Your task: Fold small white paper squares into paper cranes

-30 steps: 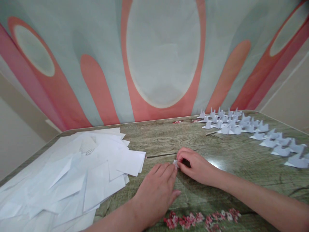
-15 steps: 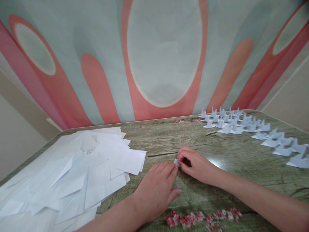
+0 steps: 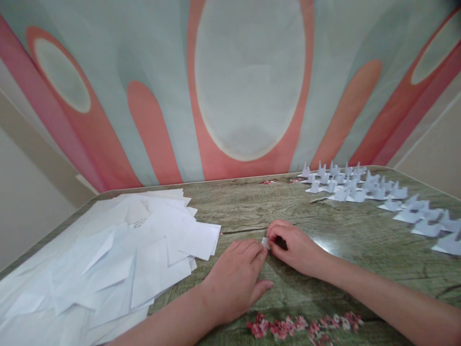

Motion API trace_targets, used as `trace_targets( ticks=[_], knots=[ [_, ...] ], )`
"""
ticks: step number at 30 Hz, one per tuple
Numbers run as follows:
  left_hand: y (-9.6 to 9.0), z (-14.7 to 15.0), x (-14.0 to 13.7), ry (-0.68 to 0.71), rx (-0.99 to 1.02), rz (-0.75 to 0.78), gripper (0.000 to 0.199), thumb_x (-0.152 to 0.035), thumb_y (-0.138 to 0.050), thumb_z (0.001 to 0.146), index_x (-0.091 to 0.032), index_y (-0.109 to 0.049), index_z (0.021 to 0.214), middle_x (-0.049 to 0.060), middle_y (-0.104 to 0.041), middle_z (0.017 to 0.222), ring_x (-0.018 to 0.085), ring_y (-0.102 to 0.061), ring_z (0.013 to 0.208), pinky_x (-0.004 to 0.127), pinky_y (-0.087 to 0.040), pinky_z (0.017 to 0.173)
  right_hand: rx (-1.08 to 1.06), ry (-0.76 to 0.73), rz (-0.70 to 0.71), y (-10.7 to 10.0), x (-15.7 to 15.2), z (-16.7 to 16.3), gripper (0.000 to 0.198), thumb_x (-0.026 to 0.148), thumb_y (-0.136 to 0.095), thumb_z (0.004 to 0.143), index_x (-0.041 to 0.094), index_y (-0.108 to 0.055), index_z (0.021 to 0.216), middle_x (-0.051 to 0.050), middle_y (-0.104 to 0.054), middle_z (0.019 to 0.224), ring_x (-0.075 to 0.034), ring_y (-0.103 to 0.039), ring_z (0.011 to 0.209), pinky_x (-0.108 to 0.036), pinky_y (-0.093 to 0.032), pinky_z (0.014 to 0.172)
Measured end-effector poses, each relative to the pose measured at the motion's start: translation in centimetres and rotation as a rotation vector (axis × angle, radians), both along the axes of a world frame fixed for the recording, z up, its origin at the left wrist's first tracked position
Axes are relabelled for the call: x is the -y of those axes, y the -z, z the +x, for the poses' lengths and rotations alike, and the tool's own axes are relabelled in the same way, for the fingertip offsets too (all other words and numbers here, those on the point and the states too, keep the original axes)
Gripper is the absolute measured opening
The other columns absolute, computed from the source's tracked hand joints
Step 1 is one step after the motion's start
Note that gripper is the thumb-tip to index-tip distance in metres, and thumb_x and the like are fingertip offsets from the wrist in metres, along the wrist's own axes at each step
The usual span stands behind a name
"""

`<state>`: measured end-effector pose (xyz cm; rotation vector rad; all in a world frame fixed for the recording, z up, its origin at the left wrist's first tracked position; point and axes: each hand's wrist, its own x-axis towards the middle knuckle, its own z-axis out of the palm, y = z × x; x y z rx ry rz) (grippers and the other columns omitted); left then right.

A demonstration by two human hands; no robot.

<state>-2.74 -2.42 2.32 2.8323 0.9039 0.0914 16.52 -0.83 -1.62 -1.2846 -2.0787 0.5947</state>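
A small piece of folded white paper (image 3: 265,242) shows between my two hands, just above the middle of the wood-grain table. My right hand (image 3: 290,246) pinches its right side between thumb and fingertips. From the left, my left hand (image 3: 237,276) lies over the table with its fingers stretched out side by side. Its fingertips touch the paper's edge, while its thumb points away to the right. Any part of the paper under the left fingers is hidden.
A wide, loose heap of white paper sheets (image 3: 151,269) covers the table's left side. Several rows of small white folded paper figures (image 3: 378,187) stand on the right. Pink flowers (image 3: 281,327) are printed on the wood-grain table (image 3: 237,202). Behind it hangs a patterned backdrop (image 3: 248,81).
The whole view has shifted slightly, so everything appears a little further right. Both hands keep nearly the same pose around the paper.
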Motion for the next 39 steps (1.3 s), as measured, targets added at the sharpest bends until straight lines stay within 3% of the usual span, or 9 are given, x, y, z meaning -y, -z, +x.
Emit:
trace_targets(
  ticks=[13,21,24,26,30,34,39],
  knots=[
    [0.1,-0.1,0.0,0.012,0.004,0.045,0.048,-0.043,-0.049,0.085,-0.015,-0.044,0.124,0.008,-0.052,0.119,0.024,-0.044,0.113,0.039,-0.033,0.099,-0.008,0.018,0.004,0.3,0.0,0.1,0.013,0.007,-0.051,0.072,0.019,-0.047,0.072,-0.001,-0.051,0.080,-0.015,-0.048,0.073,-0.027,-0.040,0.064],
    [0.1,0.0,0.1,0.008,-0.009,0.055,0.049,-0.044,-0.048,0.086,-0.015,-0.043,0.125,0.008,-0.052,0.118,0.024,-0.043,0.112,0.039,-0.032,0.098,-0.057,0.017,-0.047,0.1,0.1,0.7,0.005,0.014,-0.050,0.082,0.018,-0.052,0.081,-0.002,-0.054,0.080,-0.014,-0.051,0.071,-0.027,-0.043,0.064],
    [0.1,0.1,0.1,0.003,-0.007,0.060,0.047,-0.043,-0.049,0.085,-0.016,-0.044,0.124,0.007,-0.053,0.117,0.024,-0.044,0.112,0.039,-0.032,0.098,-0.070,-0.064,-0.023,-0.5,0.3,1.5,0.019,0.011,-0.043,0.086,0.019,-0.057,0.095,-0.004,-0.057,0.090,-0.015,-0.055,0.081,-0.028,-0.046,0.073],
    [0.2,0.1,0.1,0.002,-0.007,0.061,0.046,-0.043,-0.049,0.085,-0.016,-0.045,0.123,0.007,-0.053,0.116,0.023,-0.044,0.111,0.039,-0.033,0.097,-0.004,-0.147,0.035,-1.0,0.7,2.0,0.032,0.005,-0.038,0.085,0.020,-0.059,0.104,-0.006,-0.057,0.100,-0.015,-0.054,0.092,-0.030,-0.045,0.081],
    [0.2,0.1,0.0,0.010,-0.006,0.078,0.047,-0.044,-0.049,0.085,-0.015,-0.045,0.123,0.007,-0.054,0.115,0.023,-0.045,0.112,0.038,-0.033,0.097,0.287,-0.215,0.103,-1.4,1.9,2.3,0.044,0.000,-0.040,0.080,0.019,-0.055,0.117,-0.009,-0.056,0.108,-0.018,-0.053,0.096,-0.032,-0.046,0.083],
    [0.3,0.1,-0.1,0.016,-0.013,0.092,0.049,-0.046,-0.045,0.087,-0.014,-0.044,0.124,0.008,-0.054,0.116,0.024,-0.044,0.113,0.039,-0.032,0.098,0.526,-0.206,0.222,-1.1,2.6,1.7,0.037,0.002,-0.045,0.080,0.016,-0.057,0.112,-0.010,-0.057,0.105,-0.022,-0.051,0.099,-0.038,-0.047,0.085],
    [0.6,0.1,0.0,0.011,-0.020,0.135,0.048,-0.046,-0.046,0.086,-0.014,-0.047,0.121,0.008,-0.055,0.115,0.023,-0.045,0.112,0.038,-0.032,0.097,0.613,-0.171,0.311,-1.3,2.9,0.9,0.029,0.005,-0.049,0.081,0.014,-0.058,0.108,-0.010,-0.058,0.097,-0.023,-0.052,0.093,-0.038,-0.049,0.080]
  ],
)
